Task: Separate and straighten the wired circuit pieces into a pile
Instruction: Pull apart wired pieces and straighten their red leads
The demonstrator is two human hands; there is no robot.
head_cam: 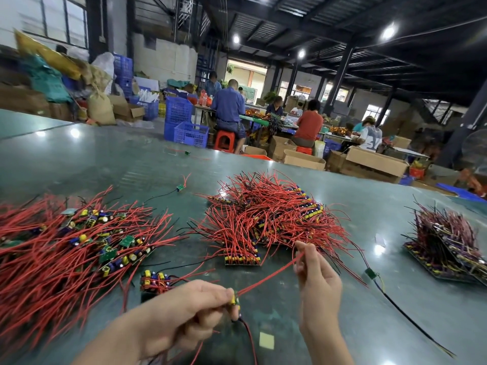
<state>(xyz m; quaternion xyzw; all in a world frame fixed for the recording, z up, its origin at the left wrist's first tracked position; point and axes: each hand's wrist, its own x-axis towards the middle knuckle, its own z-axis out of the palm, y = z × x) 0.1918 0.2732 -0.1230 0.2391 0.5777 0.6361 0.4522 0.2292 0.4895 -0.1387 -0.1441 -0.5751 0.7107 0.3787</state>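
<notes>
Left hand point(196, 309) pinches a small circuit board point(235, 299) at its fingertips, low centre, above the green surface point(105, 159). Right hand point(317, 281) pinches the board's red wire point(268, 276) near its far end, fingers curled round it; the wire runs taut and nearly straight between the two hands. A black wire point(249, 335) droops from the board toward the near edge.

Handling, as judged: the piece looks very light. Board is rigid but small, with upright capacitors and solder joints that could give if yanked. Wire is thin, springy, insulated; it should slide through a pinch and keep some curl. Best hold: board by its edges, wire close to the joint first, then stroke outward.

Loose tangled heap point(66, 246) lies at left, apparently unsorted. Denser heap of boards point(266, 222) sits centre, just beyond the hands. A third stack point(445, 246) lies well apart at right.
</notes>
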